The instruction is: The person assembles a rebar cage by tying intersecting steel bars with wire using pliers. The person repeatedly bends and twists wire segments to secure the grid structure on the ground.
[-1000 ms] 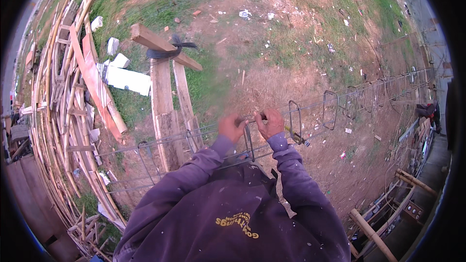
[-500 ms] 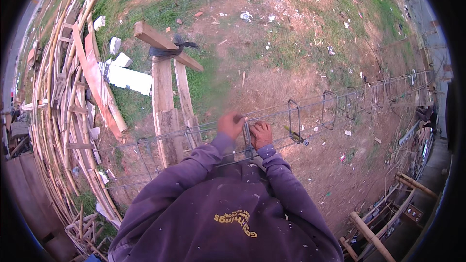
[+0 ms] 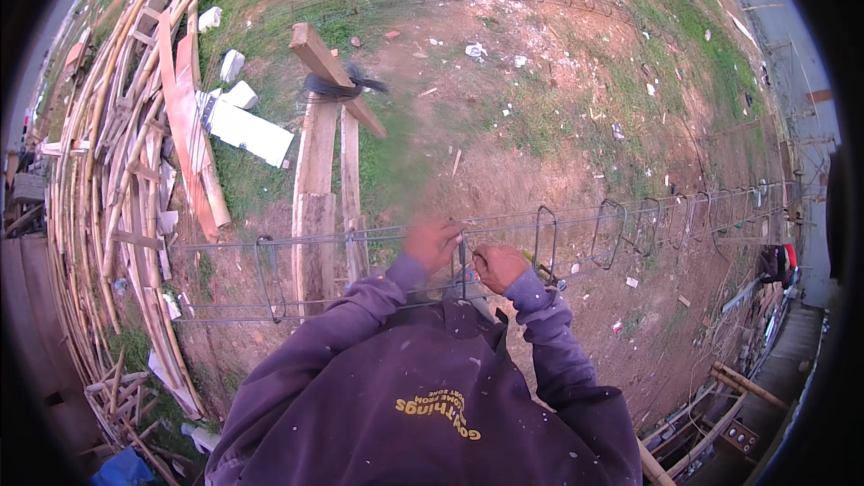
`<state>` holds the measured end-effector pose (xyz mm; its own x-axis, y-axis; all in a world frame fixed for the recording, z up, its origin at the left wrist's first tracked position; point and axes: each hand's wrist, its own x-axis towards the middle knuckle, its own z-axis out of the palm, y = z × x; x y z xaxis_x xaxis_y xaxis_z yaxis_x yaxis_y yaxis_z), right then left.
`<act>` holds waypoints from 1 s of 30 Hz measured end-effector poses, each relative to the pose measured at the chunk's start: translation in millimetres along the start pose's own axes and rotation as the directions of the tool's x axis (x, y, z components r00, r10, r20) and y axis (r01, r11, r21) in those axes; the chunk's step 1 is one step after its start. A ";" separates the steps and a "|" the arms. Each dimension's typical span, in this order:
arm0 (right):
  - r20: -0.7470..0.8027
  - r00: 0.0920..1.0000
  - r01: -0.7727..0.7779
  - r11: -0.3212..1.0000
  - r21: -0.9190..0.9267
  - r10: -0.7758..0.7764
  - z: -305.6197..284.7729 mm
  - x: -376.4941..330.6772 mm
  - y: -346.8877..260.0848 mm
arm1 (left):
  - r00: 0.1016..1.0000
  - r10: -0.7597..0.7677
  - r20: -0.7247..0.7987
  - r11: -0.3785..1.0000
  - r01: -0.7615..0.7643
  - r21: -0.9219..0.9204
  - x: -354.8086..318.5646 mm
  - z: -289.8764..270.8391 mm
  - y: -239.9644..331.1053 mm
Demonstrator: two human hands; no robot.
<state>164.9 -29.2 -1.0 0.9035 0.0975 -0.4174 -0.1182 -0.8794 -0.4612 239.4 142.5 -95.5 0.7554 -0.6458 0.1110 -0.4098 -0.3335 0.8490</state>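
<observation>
A long rebar cage (image 3: 396, 232) of thin steel bars runs across in front of me, with square stirrups (image 3: 546, 234) spaced along it. One stirrup (image 3: 463, 270) stands between my hands. My left hand (image 3: 433, 244), slightly blurred, has its fingers closed at the upper bars beside that stirrup. My right hand (image 3: 502, 268) is closed in a pinch just right of it; what the fingertips hold is too small to make out. A yellow-handled tool (image 3: 543, 272) sits at the cage right of my right hand.
Left of my hands, upright boards (image 3: 315, 171) carry a wooden crosspiece (image 3: 328, 72) with a dark wire bundle (image 3: 340, 85) round it. Bamboo poles and planks (image 3: 112, 189) are piled at far left, near white blocks (image 3: 247, 130). Litter dots the ground; a wooden frame (image 3: 711, 432) stands lower right.
My right hand has drawn back a little to the right and turned, its fingers now pinched. My left hand stays by the stirrup. The view has shifted slightly.
</observation>
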 end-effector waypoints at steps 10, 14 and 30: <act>-0.252 0.966 -0.073 0.997 -0.034 0.062 -18.3 104.5 21.4 | 0.963 -0.249 -0.101 0.968 0.245 -0.046 4.8 9.2 12.8; -0.159 0.978 -0.146 0.987 -0.061 0.135 10.4 136.7 45.2 | 0.980 -0.099 -0.172 0.989 0.115 0.090 11.0 15.9 8.8; -0.205 0.912 -0.041 0.576 0.816 0.356 47.1 -15.9 -16.9 | 0.997 -0.059 -0.057 0.987 0.050 -0.151 8.5 7.4 3.7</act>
<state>133.1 6.1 -23.5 0.8663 -0.3194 -0.3841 -0.4417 -0.1303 -0.8877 240.5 130.7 -95.2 0.8062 -0.5847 0.0902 -0.2901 -0.2577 0.9217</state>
